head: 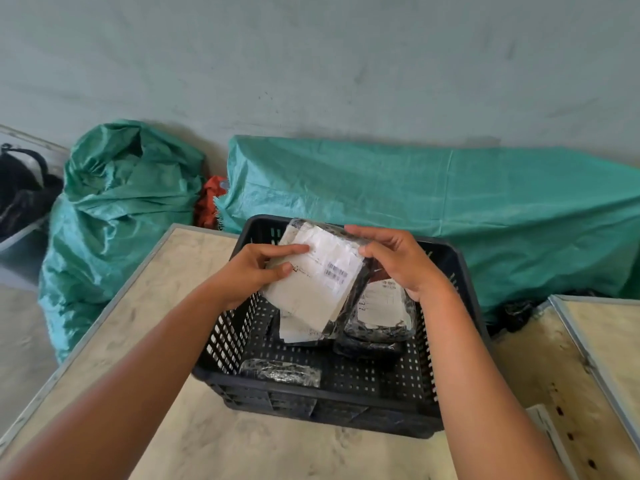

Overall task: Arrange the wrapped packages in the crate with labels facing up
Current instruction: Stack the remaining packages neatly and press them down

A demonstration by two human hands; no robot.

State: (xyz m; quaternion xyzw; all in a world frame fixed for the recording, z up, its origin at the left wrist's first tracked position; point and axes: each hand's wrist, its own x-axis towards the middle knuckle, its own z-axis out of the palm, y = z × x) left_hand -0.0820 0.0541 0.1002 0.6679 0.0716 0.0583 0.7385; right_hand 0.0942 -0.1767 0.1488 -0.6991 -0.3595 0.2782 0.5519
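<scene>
A: Head view, the only one. Black slotted crate [446, 268] sits on a pale wooden table [180, 289]. Both hands are over it, holding one wrapped package [322, 271] tilted above the crate's far half.

B: Grip?

A: Left hand [256, 271] pinches the package's left edge, thumb on the white label, fingers curled beneath. Right hand [401, 261] clamps the right edge, thumb on the top face, fingers wrapped round the dark side. Neither hand is spread flat.

B: Label side?

A: Up, toward the camera; a barcode shows on it.

B: How will it handle?

A: My guess: light, since it is held by the edges without strain. The film wrap looks glossy, probably slick, and the label paper is creased, so the bundle likely has some give. Best taken at two opposite edges, as now, not by the loose paper.

B: Count?

A: One crate. Packages: one in hand; a second package [381, 306] at the right with its label up; a dark package [280, 372] at the near wall, no label showing; another dark bundle [367, 348] below the second. White paper [298, 330] under the held one may belong to a fifth; cannot tell. So four sure.

B: Surroundings?

A: Two green woven sacks [114, 209] behind the table, by the wall.
</scene>
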